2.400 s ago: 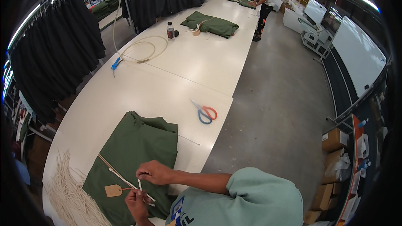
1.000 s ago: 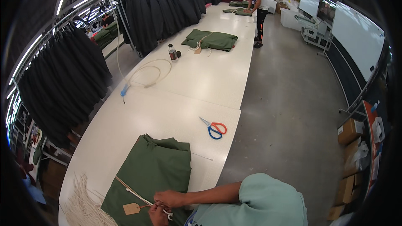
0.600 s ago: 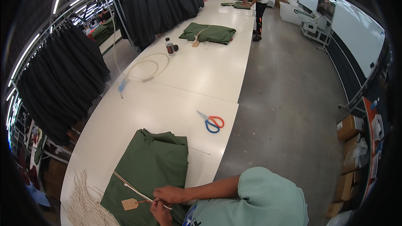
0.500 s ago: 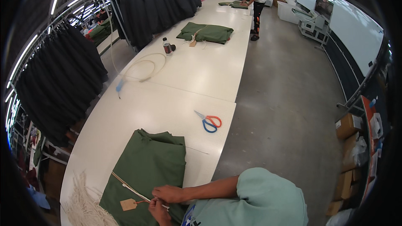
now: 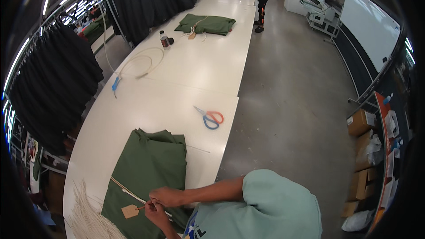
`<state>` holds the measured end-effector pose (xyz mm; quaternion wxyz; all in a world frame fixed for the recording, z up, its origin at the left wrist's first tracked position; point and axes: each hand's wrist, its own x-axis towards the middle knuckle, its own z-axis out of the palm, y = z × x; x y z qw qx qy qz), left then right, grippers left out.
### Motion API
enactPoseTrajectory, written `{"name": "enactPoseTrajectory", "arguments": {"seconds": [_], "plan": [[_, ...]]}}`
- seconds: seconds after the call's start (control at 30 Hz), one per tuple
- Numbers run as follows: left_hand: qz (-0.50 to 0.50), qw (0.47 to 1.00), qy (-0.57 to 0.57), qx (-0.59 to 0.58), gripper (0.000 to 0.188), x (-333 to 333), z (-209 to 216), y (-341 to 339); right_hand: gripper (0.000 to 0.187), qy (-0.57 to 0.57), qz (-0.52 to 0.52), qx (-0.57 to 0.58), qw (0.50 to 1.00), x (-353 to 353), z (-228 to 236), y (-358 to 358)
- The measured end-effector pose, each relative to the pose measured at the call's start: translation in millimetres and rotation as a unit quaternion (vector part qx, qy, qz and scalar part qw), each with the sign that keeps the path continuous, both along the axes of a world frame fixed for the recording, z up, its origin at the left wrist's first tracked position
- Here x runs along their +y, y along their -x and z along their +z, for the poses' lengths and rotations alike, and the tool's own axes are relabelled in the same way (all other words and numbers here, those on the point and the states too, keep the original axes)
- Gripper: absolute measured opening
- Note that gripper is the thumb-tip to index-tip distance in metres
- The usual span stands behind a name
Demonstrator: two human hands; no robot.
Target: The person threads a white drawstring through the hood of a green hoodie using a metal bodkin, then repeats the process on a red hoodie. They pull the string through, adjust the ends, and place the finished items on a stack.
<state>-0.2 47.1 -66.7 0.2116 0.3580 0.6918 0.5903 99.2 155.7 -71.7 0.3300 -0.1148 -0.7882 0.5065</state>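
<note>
Slack is what we'd worry about: if our right hand (image 5: 166,196) or left hand (image 5: 157,214) eases off, the cord (image 5: 128,190) could loosen and the bundle (image 5: 155,161) might spread. The tag (image 5: 130,211) sits at 9 o'clock from our hands, so its string (image 5: 141,208) could get snagged too. Our fingers look closed, pinching the cord right where both hands meet, but we can't tell who's got which strand. As for the bundle, it's dark green, folded thick, kinda rumpled along its 12 o'clock edge, on the table (image 5: 164,99) around 7 o'clock in our view. Loose cords (image 5: 88,217) lie at its 8 o'clock.
</note>
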Motion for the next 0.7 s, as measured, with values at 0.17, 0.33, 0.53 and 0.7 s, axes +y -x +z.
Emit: {"name": "enactPoseTrajectory", "arguments": {"seconds": [0.17,0.33,0.53,0.7], "plan": [[-0.076,0.996,0.044,-0.021,0.009,-5,13,17,0.013,-0.017,0.058,-0.03,0.998,0,9,0],[-0.183,0.974,0.115,-0.061,0.015,-15,10,29,0.012,0.017,0.148,-0.002,0.989,0,3,1],[-0.162,0.969,0.148,-0.114,0.009,-25,7,42,0.012,0.045,0.084,-0.012,0.995,-6,-13,9],[-0.049,0.988,0.044,-0.142,0.008,-19,-10,30,0.016,0.17,-0.003,-0.029,0.985,-10,-27,21]]}}
